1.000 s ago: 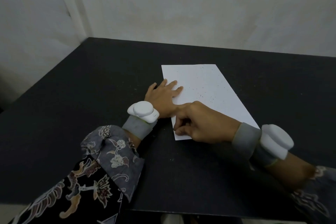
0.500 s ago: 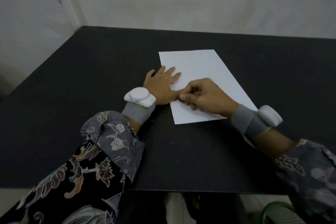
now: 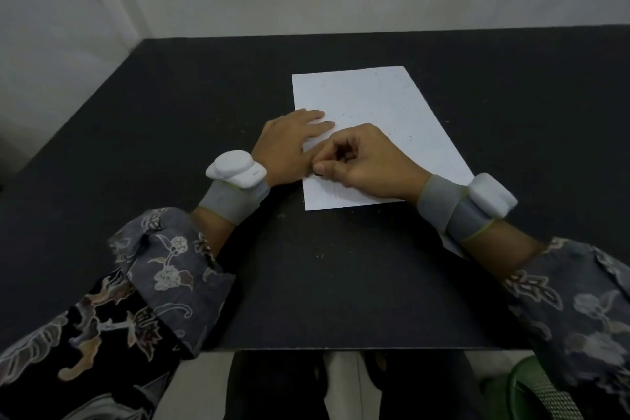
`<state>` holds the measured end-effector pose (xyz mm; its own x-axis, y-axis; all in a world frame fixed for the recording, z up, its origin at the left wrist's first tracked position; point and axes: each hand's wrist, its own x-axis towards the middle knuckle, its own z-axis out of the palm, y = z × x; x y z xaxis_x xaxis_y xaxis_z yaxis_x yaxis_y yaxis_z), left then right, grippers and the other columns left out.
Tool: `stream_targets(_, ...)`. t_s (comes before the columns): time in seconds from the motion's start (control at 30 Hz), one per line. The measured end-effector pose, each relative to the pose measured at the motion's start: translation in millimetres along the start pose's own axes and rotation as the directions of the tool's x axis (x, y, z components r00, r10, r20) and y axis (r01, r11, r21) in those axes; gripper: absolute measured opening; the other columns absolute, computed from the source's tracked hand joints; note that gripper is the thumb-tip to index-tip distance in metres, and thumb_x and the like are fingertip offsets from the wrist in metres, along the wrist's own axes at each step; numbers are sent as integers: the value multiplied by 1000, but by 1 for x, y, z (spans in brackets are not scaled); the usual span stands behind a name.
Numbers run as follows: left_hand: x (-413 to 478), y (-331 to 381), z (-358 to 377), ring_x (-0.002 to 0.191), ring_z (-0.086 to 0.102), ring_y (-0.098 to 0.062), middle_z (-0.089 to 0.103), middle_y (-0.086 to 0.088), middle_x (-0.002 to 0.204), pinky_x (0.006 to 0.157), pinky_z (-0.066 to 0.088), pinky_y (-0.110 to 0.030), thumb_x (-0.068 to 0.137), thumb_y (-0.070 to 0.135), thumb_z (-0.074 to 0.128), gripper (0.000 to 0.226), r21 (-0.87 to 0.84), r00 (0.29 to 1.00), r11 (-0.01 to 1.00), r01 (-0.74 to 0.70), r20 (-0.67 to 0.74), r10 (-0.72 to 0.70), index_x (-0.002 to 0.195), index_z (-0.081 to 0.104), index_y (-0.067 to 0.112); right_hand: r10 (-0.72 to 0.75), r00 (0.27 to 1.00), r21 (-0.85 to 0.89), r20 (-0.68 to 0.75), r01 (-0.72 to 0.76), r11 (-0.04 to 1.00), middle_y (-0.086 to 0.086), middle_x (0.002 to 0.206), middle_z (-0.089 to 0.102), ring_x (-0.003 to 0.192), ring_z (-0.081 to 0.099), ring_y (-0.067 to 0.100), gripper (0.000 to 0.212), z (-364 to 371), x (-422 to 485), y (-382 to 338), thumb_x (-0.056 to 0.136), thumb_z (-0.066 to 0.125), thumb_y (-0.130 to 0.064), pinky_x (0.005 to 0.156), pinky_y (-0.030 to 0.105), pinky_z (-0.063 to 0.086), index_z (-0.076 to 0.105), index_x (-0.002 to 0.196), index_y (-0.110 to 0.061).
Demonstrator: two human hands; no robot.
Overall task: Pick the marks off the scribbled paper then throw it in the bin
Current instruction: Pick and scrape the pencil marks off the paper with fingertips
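paper (image 3: pixel 381 106): 1, flat on black table (image 3: pixel 170 119) | left hand (image 3: pixel 286 143): fingers straight, pressing sheet | right hand (image 3: pixel 364 164): fingers curled, thumb-forefinger pinching at sheet | green bin (image 3: pixel 531 389): 1

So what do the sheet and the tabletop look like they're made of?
The sheet looks like thin matte white paper: it lies flat with crisp edges and faint specks. The tabletop looks like a matte black board, possibly laminate or painted wood: dull, no glare, thin straight front edge.

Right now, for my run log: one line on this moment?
left hand flat on paper | right hand pinching at its near-left edge | bin untouched
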<state>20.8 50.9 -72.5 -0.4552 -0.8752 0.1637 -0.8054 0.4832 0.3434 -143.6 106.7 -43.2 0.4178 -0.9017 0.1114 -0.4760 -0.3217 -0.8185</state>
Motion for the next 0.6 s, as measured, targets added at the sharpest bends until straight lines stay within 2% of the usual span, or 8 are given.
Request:
stream_targets(0.07, 0, -2, 1, 142, 31, -22, 40, -2, 150, 114, 24, -49, 86, 51, 30, 63, 5, 1000, 1000, -1, -1, 1, 139, 50, 25, -41, 997, -68, 60, 45, 997, -2, 87, 71, 76, 63, 2, 4, 3, -3, -5, 83, 71, -11, 73, 14, 48, 74, 85, -13)
stream_targets(0.17, -1, -2, 0, 144, 25, -20, 36, 1, 153, 117, 19, -45, 84, 52, 25, 66, 33, 999, 999, 17, 33, -18, 141, 46, 27, -76, 993, -169, 91, 91, 981, -6, 83, 69, 69, 57, -9, 5, 14, -6, -13, 84, 69, -11, 66, 5, 40, 74, 85, -12)
stream_targets(0.23, -1, 0, -2, 145, 23, -21, 33, 0, 154, 117, 19, -44, 82, 55, 23, 69, 55, 998, 998, 4, 60, -8, 142, 44, 28, -107, 990, -240, 92, 127, 963, -10, 76, 61, 63, 53, -8, 6, 18, -8, -18, 85, 67, -10, 62, 3, 37, 73, 86, -9)
stream_targets(0.3, -1, 2, -4, 145, 22, -21, 31, 1, 155, 117, 18, -44, 80, 60, 20, 74, 70, 997, 998, 1, 82, -7, 143, 43, 29, -114, 981, -285, 157, 156, 946, -14, 73, 57, 61, 51, -7, 6, 16, -8, -21, 86, 67, -10, 62, 3, 37, 73, 87, -9)
stream_targets(0.37, -2, 3, -4, 146, 20, -21, 30, 1, 156, 118, 16, -44, 81, 55, 21, 71, 92, 995, 996, 7, 94, -16, 144, 42, 30, -91, 976, -283, 196, 145, 948, -12, 77, 64, 66, 55, -6, 6, 11, -6, -21, 85, 68, -11, 66, 4, 39, 73, 86, -10)
stream_targets(0.47, -1, 2, -3, 146, 20, -22, 30, 0, 156, 118, 16, -45, 81, 53, 22, 69, 114, 996, 994, -7, 88, -3, 144, 41, 32, -88, 991, -258, 104, 112, 960, -1, 87, 71, 71, 56, -1, 5, 10, -3, -18, 85, 68, -9, 69, 3, 41, 73, 85, -9)
stream_targets(0.6, -3, 2, -4, 145, 22, -21, 32, 1, 155, 117, 18, -44, 70, 69, 10, 88, 73, 995, 997, -2, 95, -5, 143, 43, 31, -88, 975, -293, 205, 146, 945, -9, 80, 65, 67, 55, -5, 5, 11, -8, -22, 85, 68, -11, 67, 3, 39, 72, 85, -10)
